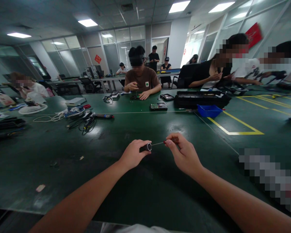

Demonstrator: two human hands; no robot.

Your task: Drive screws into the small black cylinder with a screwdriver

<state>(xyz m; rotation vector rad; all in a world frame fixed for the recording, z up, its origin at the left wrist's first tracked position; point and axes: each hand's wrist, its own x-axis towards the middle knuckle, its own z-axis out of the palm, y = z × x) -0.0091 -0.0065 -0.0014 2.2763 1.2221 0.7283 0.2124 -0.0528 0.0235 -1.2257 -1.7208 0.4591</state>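
Above the green table, my left hand [134, 153] grips a short black cylinder [145, 148] with a silver ring around its end face. The cylinder's kind does not show clearly. My right hand [183, 151] is closed on a screwdriver; the screwdriver's thin metal shaft [158, 143] runs left to the cylinder's ringed end. A bit of red shows at my right fingertips, while most of the handle is hidden in my fingers. Whether the tip sits in the cylinder or only touches it, I cannot tell.
A blue tray [210, 111] stands beside a long black housing [201, 99]. Near them lies an opened hard drive [158, 106]. Cables [87, 121] and an electric screwdriver [103, 116] lie left. Across the green table [106, 191], a person [143, 79] works with both hands.
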